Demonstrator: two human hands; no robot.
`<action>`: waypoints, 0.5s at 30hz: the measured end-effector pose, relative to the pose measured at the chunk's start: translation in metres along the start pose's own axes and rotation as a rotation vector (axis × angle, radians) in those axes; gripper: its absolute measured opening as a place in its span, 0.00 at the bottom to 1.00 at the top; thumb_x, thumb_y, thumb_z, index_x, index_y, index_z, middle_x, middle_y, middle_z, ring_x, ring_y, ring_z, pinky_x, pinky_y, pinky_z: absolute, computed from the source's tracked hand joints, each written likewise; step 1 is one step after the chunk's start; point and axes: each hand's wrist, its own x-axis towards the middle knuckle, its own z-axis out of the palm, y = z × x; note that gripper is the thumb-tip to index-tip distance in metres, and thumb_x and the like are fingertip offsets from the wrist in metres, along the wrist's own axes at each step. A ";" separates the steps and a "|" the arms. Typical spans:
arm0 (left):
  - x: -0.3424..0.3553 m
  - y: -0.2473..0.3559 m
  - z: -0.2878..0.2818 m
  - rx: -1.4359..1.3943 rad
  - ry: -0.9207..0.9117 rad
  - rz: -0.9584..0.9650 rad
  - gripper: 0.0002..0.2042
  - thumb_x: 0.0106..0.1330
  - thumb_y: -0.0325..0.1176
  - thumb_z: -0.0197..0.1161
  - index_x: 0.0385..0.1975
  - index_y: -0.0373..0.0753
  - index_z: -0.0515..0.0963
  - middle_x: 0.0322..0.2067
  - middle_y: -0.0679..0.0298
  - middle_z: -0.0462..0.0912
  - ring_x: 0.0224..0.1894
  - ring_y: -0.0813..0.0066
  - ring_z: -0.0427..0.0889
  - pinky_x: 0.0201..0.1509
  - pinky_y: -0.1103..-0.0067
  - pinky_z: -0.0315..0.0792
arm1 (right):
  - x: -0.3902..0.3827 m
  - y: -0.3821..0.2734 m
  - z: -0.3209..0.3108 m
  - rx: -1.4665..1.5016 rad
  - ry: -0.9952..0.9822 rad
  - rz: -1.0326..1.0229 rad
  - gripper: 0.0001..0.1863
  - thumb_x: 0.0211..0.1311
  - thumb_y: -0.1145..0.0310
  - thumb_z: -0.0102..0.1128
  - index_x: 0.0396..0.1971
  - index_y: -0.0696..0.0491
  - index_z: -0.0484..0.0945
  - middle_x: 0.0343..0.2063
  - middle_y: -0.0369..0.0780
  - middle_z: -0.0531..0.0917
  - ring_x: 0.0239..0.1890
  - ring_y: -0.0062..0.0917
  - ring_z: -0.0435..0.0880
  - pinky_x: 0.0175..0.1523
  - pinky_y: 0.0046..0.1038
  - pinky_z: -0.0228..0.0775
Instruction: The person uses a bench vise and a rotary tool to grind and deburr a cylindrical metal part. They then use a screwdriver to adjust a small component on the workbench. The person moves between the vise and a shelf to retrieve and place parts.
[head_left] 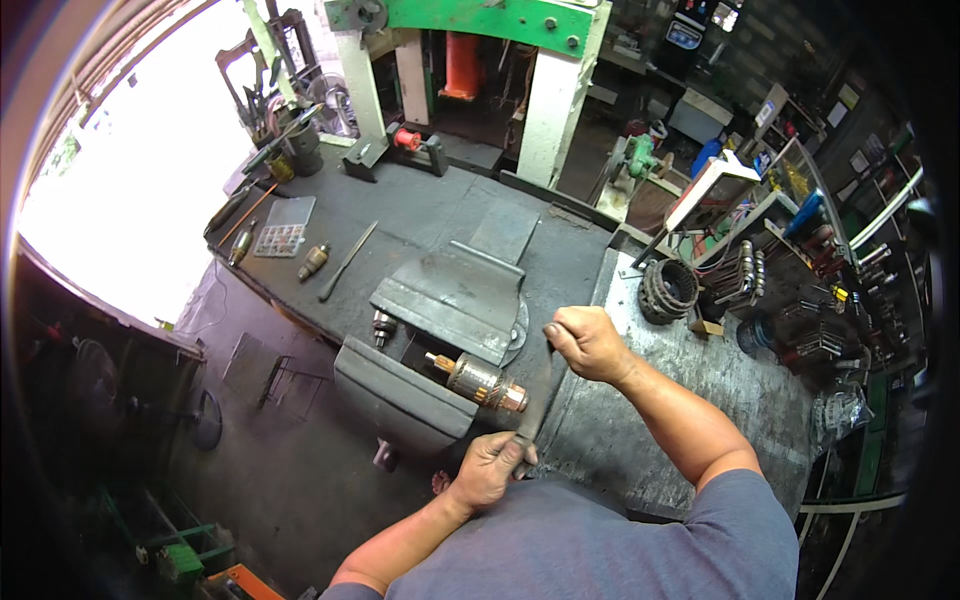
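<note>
A motor armature lies between the jaws of a large bench vise, its copper-coloured commutator end pointing right. Just beyond that end, a dark flat strip stretches between my two hands; whether it is abrasive cloth or a file I cannot tell. My left hand is closed on the strip's near end, close to my body. At its far end, my right hand grips it in a fist beside the vise. A drill chuck-like metal part sits by the jaws, to the left of the armature.
On the dark bench to the left lie a clear compartment box, a file and another small armature. A green and white press frame stands behind. To the right are a ring-shaped stator and racks of tools.
</note>
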 end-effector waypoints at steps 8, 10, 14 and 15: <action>-0.005 0.057 0.014 0.438 0.015 0.168 0.19 0.87 0.42 0.62 0.37 0.31 0.85 0.26 0.63 0.83 0.27 0.78 0.80 0.32 0.76 0.74 | -0.019 -0.008 -0.004 0.085 -0.052 0.100 0.19 0.80 0.61 0.65 0.28 0.56 0.77 0.23 0.48 0.79 0.28 0.50 0.83 0.34 0.45 0.73; -0.014 0.058 0.012 0.492 0.080 0.180 0.19 0.87 0.41 0.60 0.37 0.31 0.86 0.25 0.65 0.83 0.26 0.79 0.78 0.32 0.78 0.73 | -0.013 -0.012 0.003 0.058 -0.100 0.129 0.20 0.80 0.59 0.63 0.28 0.56 0.78 0.25 0.50 0.82 0.30 0.53 0.85 0.36 0.47 0.75; -0.022 0.033 -0.003 0.345 0.288 -0.086 0.24 0.88 0.49 0.58 0.37 0.34 0.86 0.27 0.69 0.82 0.28 0.81 0.76 0.35 0.79 0.70 | -0.007 -0.026 0.019 0.001 -0.062 0.178 0.19 0.80 0.57 0.64 0.30 0.55 0.80 0.27 0.50 0.84 0.33 0.53 0.87 0.39 0.50 0.78; -0.020 0.022 -0.008 0.270 0.334 -0.143 0.24 0.88 0.50 0.58 0.37 0.35 0.86 0.27 0.69 0.82 0.28 0.81 0.75 0.36 0.79 0.70 | -0.007 -0.029 0.022 0.018 -0.132 0.152 0.18 0.80 0.57 0.64 0.30 0.54 0.80 0.27 0.50 0.84 0.33 0.53 0.87 0.39 0.50 0.78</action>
